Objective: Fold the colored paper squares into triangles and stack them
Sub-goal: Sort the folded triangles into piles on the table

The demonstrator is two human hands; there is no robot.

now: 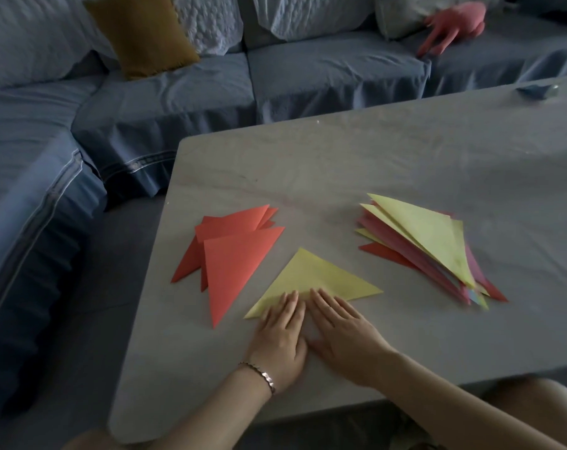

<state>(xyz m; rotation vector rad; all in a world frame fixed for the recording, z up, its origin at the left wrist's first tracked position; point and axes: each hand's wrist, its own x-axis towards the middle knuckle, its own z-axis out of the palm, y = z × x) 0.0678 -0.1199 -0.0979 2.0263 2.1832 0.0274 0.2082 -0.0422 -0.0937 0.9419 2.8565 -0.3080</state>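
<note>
A yellow paper triangle (311, 279) lies flat on the grey table (405, 164) in front of me. My left hand (283, 336) and my right hand (343, 332) lie side by side, fingers straight, pressing on its near folded edge. Left of it several orange-red folded triangles (230, 254) overlap in a loose stack. To the right a fanned pile of folded triangles (438, 248) has yellow sheets on top and red, pink and blue ones beneath.
A blue-covered sofa (178, 102) wraps round the table's far and left sides, with a mustard cushion (142, 34) and a pink soft toy (454, 24). A small dark object (537, 90) sits near the table's far right edge.
</note>
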